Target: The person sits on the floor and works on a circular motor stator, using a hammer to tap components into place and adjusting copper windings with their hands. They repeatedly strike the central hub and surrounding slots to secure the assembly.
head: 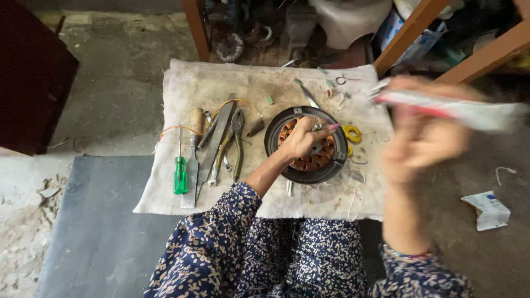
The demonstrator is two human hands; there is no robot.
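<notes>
Head view: the left hand (302, 138) rests with curled fingers on the copper-wound stator (308, 146), which sits in its dark round housing (274, 144) on the cloth-covered surface (182, 83). The right hand (422, 138), blurred, is raised with fingers closed around a white tube (469, 110). Left of the housing lie pliers (237, 138), a green screwdriver (180, 174) and a file (194, 160); yellow tape (352, 133) lies just right

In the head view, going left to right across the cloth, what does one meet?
Green-handled screwdriver → wooden-handled flat tool → pliers → left hand resting on the round motor stator with copper windings → yellow tape roll → blurred right hand holding a white tube.
</notes>
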